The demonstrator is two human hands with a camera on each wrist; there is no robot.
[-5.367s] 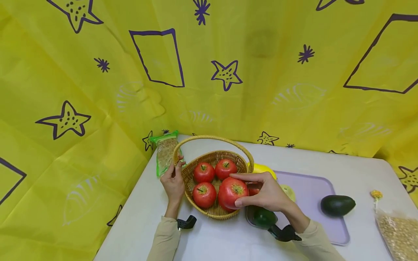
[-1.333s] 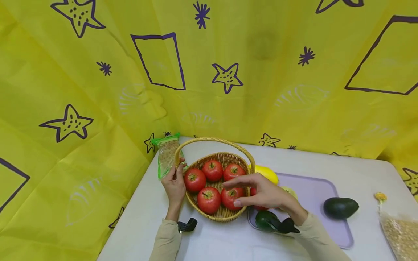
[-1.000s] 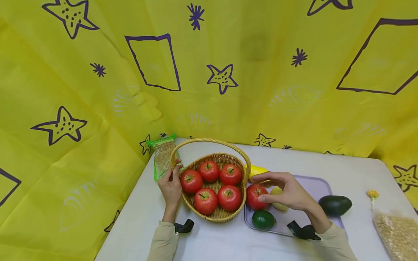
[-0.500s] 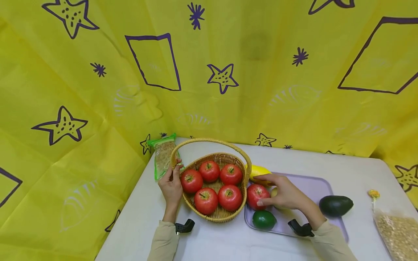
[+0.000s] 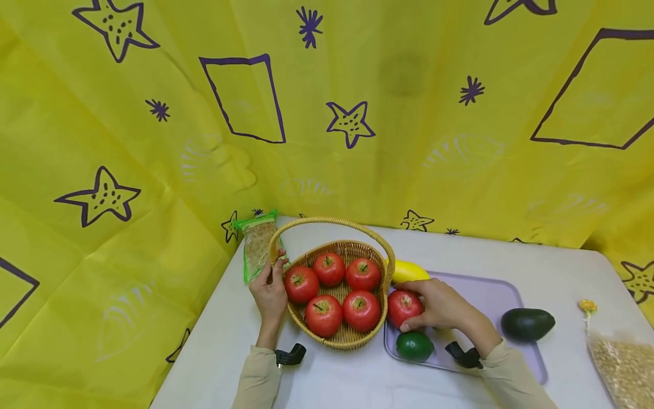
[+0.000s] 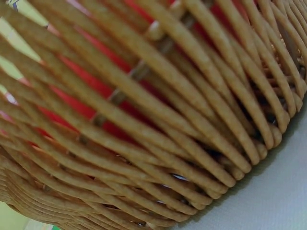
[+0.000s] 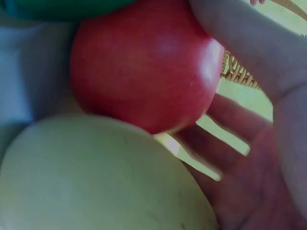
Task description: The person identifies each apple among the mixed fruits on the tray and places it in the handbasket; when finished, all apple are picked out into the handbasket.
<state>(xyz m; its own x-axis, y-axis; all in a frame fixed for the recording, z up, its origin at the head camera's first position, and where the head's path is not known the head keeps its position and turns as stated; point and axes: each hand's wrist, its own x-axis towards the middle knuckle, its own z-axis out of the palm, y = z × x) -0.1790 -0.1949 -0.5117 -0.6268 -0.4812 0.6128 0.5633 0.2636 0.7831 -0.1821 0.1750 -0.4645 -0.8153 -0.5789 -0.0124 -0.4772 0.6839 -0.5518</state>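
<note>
A wicker basket (image 5: pixel 337 344) with several red apples (image 5: pixel 324 316) in it stands on the table. My left hand (image 5: pixel 269 295) grips the left side of its arched handle (image 5: pixel 332 219); in the left wrist view the basket's woven wall (image 6: pixel 144 96) fills most of the picture. To the right of the basket, another red apple (image 5: pixel 403 309) sits on the lilac tray (image 5: pixel 490 287). Around this apple curve the thumb and fingers of my right hand (image 5: pixel 445 304). A pale yellow-green fruit (image 7: pixel 96 172) lies close beside that apple in the right wrist view, mostly hidden from the head view.
A small dark green fruit (image 5: pixel 414 346) lies at the tray's near left corner, and a dark avocado (image 5: pixel 527 324) at its right edge. Behind the apple is a yellow fruit (image 5: pixel 410 271). Bags of grain-like pieces stand back left (image 5: pixel 259 250) and far right (image 5: pixel 620 363).
The apple my right hand held over the basket now lies inside it. That hand has since moved right to the tray and closed round another apple. My left hand has stayed on the handle.
</note>
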